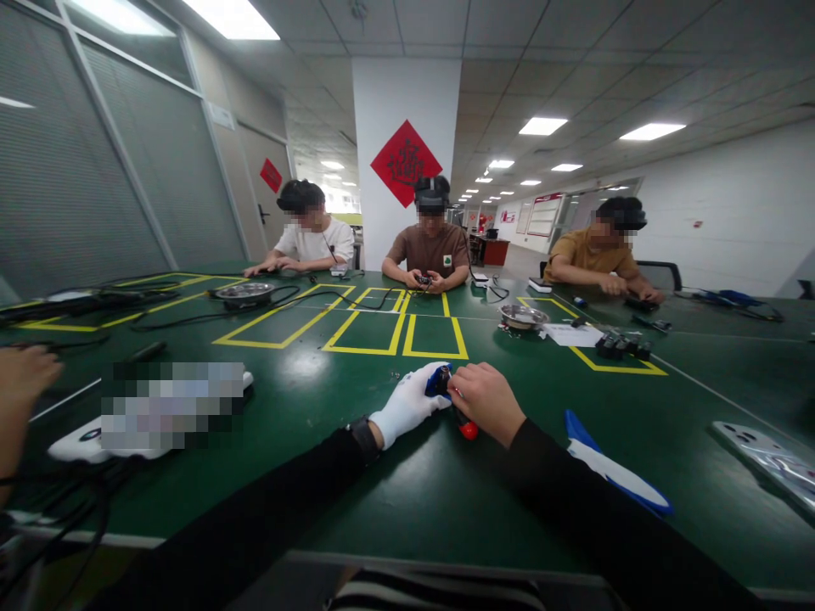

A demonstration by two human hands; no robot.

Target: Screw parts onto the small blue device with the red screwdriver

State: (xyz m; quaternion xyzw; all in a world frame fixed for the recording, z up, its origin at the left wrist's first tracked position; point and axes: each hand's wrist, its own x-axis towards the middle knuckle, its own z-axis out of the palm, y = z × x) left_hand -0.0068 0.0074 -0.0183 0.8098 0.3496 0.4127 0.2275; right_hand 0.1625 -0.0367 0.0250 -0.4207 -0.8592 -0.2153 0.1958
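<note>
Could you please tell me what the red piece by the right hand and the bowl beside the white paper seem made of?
The red piece looks like smooth plastic or rubber, judging by its even, bright colour. The bowl looks like polished metal, possibly steel, from its silvery sheen.

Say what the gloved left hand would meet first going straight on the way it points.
Probably the bare right hand, just ahead of the left hand, though depth between them is unclear.

We wear long black sleeves, with a dark band at the left wrist; our left hand is in a white, blue-fingered glove, our right hand bare, striped fabric below.
</note>
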